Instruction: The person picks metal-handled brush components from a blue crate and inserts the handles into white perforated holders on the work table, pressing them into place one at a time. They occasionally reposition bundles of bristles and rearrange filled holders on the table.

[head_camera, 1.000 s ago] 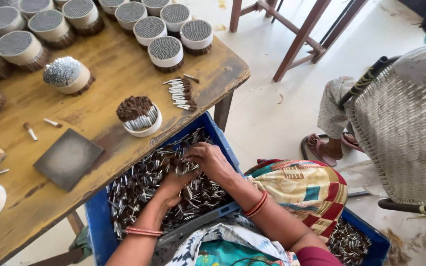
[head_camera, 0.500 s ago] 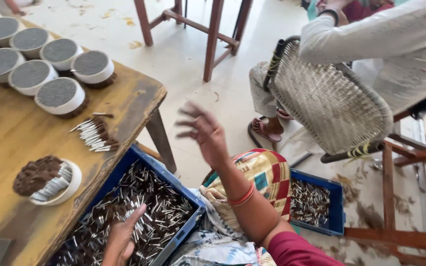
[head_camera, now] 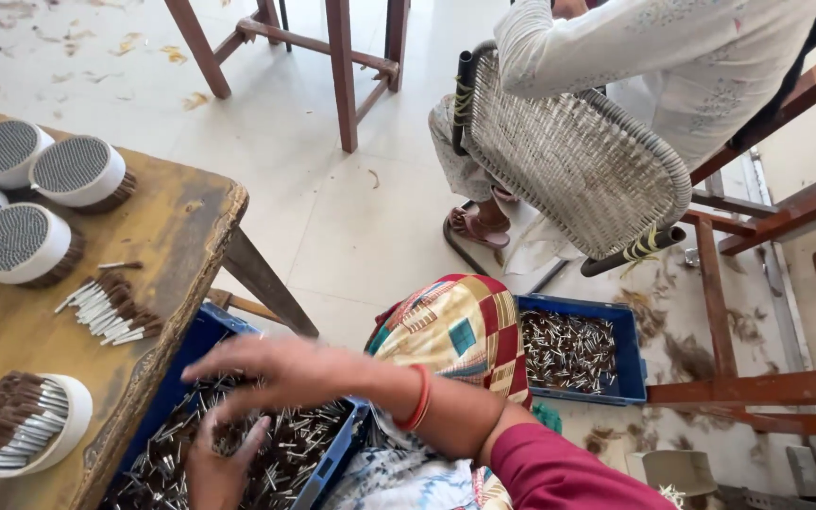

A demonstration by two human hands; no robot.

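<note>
A blue crate (head_camera: 193,348) full of small silver-tipped brown sticks (head_camera: 306,442) stands below the table's edge, against my lap. My right hand (head_camera: 271,370), with a red bangle at the wrist, is blurred just above the crate with its fingers spread and nothing in them. My left hand (head_camera: 219,465) is lower, down among the sticks, thumb apart; its fingertips are buried, so any hold is hidden. A patterned cloth (head_camera: 455,331) covers my knee.
The wooden table (head_camera: 172,236) at left carries round white rings packed with sticks (head_camera: 73,170), a part-filled ring (head_camera: 25,427) and a loose bundle (head_camera: 106,307). A second blue crate (head_camera: 573,351) sits on the floor. Another person sits in a woven chair (head_camera: 569,161); a wooden stool (head_camera: 337,66) stands behind.
My view has swung right and down. My right hand, raised in the air half a second ago, has come back down over the crate. My left hand stays in the sticks.
</note>
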